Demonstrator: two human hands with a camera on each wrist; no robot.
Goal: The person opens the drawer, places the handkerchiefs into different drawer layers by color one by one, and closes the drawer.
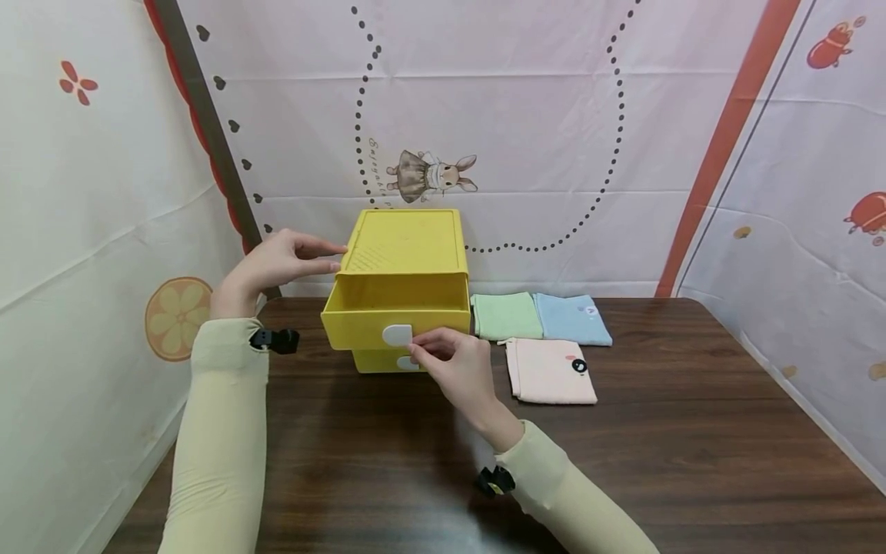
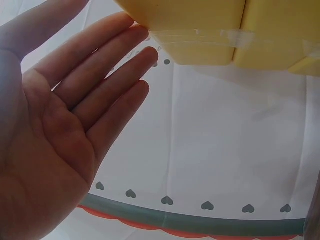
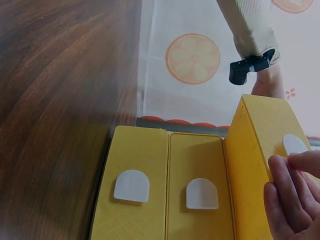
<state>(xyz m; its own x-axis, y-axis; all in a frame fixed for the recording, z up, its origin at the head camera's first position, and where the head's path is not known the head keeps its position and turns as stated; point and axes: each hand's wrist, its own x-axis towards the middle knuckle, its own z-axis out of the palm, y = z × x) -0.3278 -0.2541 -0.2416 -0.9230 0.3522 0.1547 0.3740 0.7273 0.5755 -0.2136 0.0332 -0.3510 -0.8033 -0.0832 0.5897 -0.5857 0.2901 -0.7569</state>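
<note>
A yellow drawer cabinet (image 1: 408, 238) stands at the back of the table, its top drawer (image 1: 353, 331) pulled part way out. The visible inside of that drawer shows only yellow plastic. At the drawer's front, my right hand (image 1: 465, 373) pinches the edge of the white handle (image 1: 397, 335) between thumb and fingers. My left hand (image 1: 273, 261) touches the cabinet's upper left side with its fingertips; the left wrist view shows these fingers nearly straight. Below the pulled drawer, two closed drawers with white handles (image 3: 131, 186) appear in the right wrist view.
Right of the cabinet lie a folded green cloth (image 1: 507, 316), a folded blue cloth (image 1: 573, 319) and, nearer, a folded pink cloth (image 1: 550, 373). They rest on the dark wooden table (image 1: 692, 431). A printed white curtain (image 1: 526, 138) hangs behind and along both sides.
</note>
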